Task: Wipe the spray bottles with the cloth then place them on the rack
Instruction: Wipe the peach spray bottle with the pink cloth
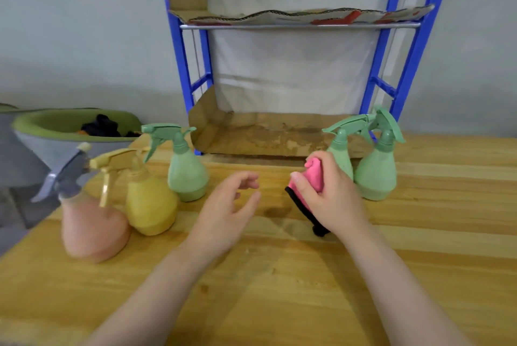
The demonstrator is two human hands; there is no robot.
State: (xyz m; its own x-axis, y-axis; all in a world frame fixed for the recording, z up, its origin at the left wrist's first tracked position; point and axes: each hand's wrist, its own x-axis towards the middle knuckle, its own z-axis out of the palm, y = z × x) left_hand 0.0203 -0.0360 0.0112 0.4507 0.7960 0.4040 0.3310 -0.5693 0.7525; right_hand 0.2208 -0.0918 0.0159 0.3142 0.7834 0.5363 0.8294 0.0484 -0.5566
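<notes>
Here my left hand [223,214] hangs loosely open, the upright green bottle [187,166] nearest at its ten o'clock, while my right hand [327,194] grips the pink cloth [314,175].

bare wooden table [279,275] lies open between three bottles at left [151,203] and two green bottles at right [376,172].

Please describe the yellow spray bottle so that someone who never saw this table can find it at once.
Start at the blue rack at the back of the wooden table and look to its front left, where three bottles stand. The yellow spray bottle is the middle one, between a green spray bottle and a pink spray bottle; no other bottle is yellow.
</notes>
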